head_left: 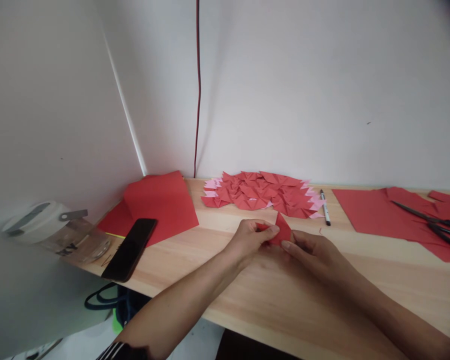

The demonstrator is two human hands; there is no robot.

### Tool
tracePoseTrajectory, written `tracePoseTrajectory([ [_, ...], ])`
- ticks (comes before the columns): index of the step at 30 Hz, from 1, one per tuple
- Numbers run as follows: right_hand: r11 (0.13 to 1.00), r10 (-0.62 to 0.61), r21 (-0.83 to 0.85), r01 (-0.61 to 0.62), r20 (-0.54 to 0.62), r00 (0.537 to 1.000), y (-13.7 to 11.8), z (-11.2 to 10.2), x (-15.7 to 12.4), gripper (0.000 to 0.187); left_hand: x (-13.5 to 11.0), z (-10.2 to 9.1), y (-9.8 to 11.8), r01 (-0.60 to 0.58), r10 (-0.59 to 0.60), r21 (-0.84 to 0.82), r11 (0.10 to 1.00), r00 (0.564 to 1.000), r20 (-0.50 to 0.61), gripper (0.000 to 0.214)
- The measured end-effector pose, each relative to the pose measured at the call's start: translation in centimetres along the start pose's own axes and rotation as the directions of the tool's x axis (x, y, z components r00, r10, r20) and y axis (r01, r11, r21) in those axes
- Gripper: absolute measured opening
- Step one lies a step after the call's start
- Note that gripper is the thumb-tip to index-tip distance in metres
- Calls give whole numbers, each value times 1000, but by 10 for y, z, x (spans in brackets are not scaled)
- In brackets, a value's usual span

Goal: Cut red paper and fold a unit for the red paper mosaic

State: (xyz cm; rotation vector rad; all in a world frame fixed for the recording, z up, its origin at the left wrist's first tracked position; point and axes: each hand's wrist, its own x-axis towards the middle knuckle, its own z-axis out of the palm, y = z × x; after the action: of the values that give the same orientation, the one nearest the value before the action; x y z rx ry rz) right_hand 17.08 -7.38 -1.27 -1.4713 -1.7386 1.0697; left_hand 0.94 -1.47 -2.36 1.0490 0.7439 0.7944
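Left hand [252, 234] and right hand [310, 250] pinching one small red folded paper [282, 230], pointed red-and-pink paper pieces [258, 191] lying beyond them

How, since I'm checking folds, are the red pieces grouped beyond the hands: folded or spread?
Folded: the red pieces show crease lines and pointed corners.

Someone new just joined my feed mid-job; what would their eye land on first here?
Probably the cluster of folded red and pink paper pieces by the wall, the busiest patch on the pale wooden table. Just in front of it, the left hand and right hand pinch a small red paper piece. The dark scissors on red paper at far right also stand out.
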Motion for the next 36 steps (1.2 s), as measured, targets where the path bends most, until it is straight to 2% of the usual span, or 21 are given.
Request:
tracePoseTrajectory([
  [3, 1000, 21, 3, -21, -30, 999, 1, -2, 0, 38, 0, 0, 2, 34, -32, -57, 998, 999, 40, 45],
  [7, 1000, 9, 10, -8, -94, 996, -1, -3, -2, 34, 0, 2, -4, 26, -18, -76, 997, 994, 103, 41],
  [11, 999, -11, -31, 7, -137, 990, -1, -1, -3, 31, 1, 4, -7, -38, 39, -45, 998, 999, 19, 33],
  [14, 997, -15, -75, 4, -147, 989, 4, -1, -3, 31, 1, 5, 7, -115, 107, 147, 982, 992, 61, 24],
  [17, 998, 2, -68, -13, -160, 987, 7, -3, -3, 27, -1, 7, 29, -206, 144, 461, 863, 976, 165, 11],
  [19, 1000, -5, -31, 0, -166, 986, 7, -5, -4, 27, -1, 8, 41, -260, 141, 548, 795, 958, 250, 13],
  [22, 999, -28, 13, 30, -152, 988, 5, -8, -4, 32, 1, 9, 45, -290, 123, 590, 753, 944, 307, 13],
  [25, 998, -33, 41, 38, -115, 993, 6, -11, -2, 35, 5, 8, 36, -265, 99, 578, 772, 948, 303, 11],
  [28, 996, -49, 77, 53, -48, 998, 9, -11, 1, 33, 8, 3, 24, -214, 73, 495, 842, 955, 289, 10],
  [31, 995, -31, 98, 30, 17, 999, 13, -10, 4, 35, 8, -2, 19, -162, 25, 407, 899, 947, 321, 12],
  [36, 997, 35, 68, -34, -11, 999, 15, -9, 7, 36, 8, -7, 19, -112, -8, 374, 920, 952, 305, 10],
])
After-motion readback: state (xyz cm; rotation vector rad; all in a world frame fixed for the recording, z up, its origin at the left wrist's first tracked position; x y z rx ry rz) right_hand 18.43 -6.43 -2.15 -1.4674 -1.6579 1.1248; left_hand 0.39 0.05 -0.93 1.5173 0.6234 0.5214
